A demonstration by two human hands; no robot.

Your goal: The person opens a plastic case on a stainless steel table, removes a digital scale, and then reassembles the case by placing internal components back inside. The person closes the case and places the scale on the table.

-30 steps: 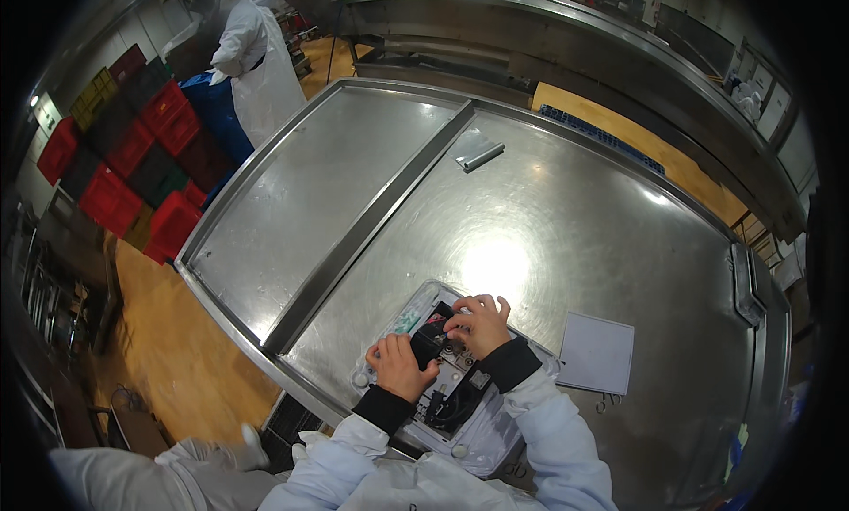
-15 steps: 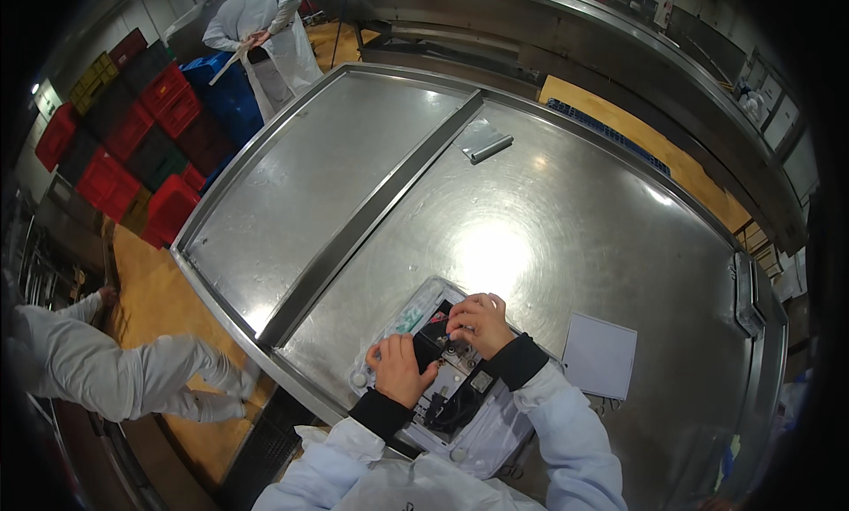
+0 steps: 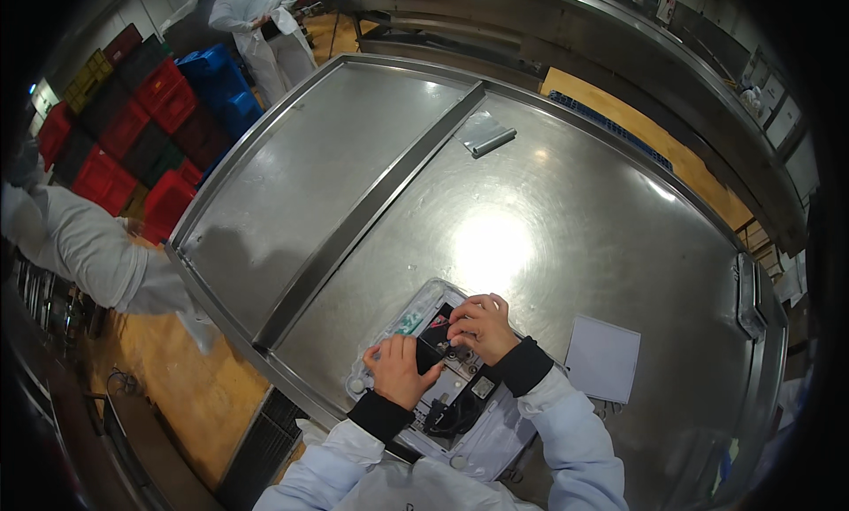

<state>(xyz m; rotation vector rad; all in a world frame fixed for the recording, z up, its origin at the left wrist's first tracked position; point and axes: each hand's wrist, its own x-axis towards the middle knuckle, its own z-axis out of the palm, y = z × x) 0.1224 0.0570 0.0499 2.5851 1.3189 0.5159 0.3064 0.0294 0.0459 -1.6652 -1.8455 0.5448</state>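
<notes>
"Fingers, left hand (image 3: 400, 374)?"
"I log thumb and forefinger set about one black block (image 3: 430, 353), holding it."
"Right hand (image 3: 485, 331)?"
"Fingertips bunched beside the block; whether they pinch something, I cannot tell."
"Block's location?"
"Inside one opened white casing (image 3: 492, 440), on the steel counter (image 3: 575, 246). Also: one white panel (image 3: 603, 359), right of the casing."

Table (image 3: 575, 228) glare (white), dark rim, distortion

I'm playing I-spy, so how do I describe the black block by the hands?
On the big metal table, find the white case at the person's side. Look between the left hand and right hand. It's the black block with a flat side, unlike the curvy black cable nearer the person.
</notes>
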